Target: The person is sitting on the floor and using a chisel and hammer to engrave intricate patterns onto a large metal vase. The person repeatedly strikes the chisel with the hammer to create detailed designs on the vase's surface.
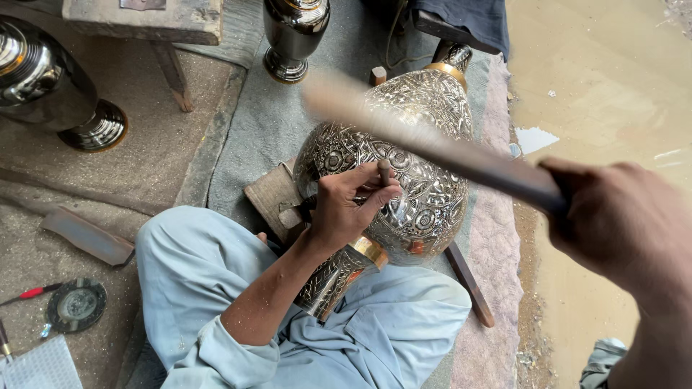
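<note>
- Across the lap, on grey matting: engraved metal vase (404,180) lying tilted, neck toward the knees.
- Left hand (349,205) clamped on a small chisel (385,171), tip touching the vase.
- Right hand (620,223) closed round a blurred wooden mallet (432,148), raised above.
- Risk: glancing blow striking fingers, or chisel skidding and scarring the pattern.
</note>
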